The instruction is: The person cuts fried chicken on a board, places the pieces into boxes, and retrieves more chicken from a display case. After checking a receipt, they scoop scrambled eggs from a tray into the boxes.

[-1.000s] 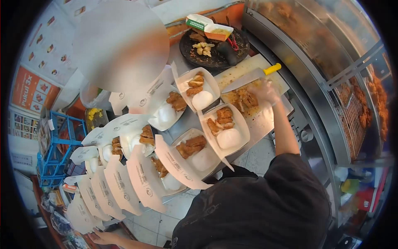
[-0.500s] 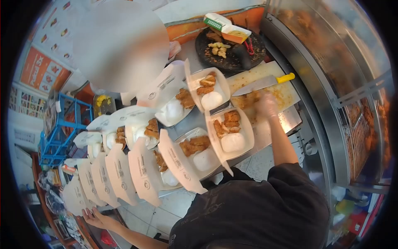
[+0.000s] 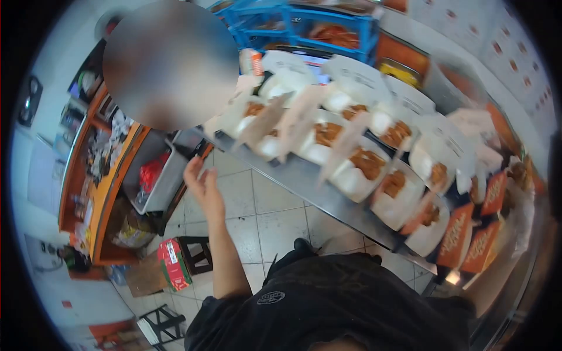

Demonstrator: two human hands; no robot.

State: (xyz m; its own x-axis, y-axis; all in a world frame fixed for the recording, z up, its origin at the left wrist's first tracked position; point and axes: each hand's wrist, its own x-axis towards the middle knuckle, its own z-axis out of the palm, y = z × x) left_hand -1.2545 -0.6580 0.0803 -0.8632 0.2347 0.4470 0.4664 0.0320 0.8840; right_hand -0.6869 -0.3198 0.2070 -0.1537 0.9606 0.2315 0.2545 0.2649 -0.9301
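Note:
My left hand is raised over the floor, just off the left end of the steel table. Its fingers are apart and nothing is in them. At the far right, my right forearm reaches toward orange printed packages at the table's end. The fingers of that hand are smeared and partly hidden near clear plastic. Open white takeaway boxes stand in two rows, each showing white rice and pieces of brown fried chicken where visible. Their raised lids overlap neighbouring boxes.
Blue stacked racks and a yellow-filled tray stand behind the boxes. Left is a wooden shelf unit; a red carton and dark stool stand low on the tiled floor. A person stands at upper left.
My view has swung left; the cutting board and knife are out of sight. My left hand has left the end box's lid. Orange packages now show at the right.

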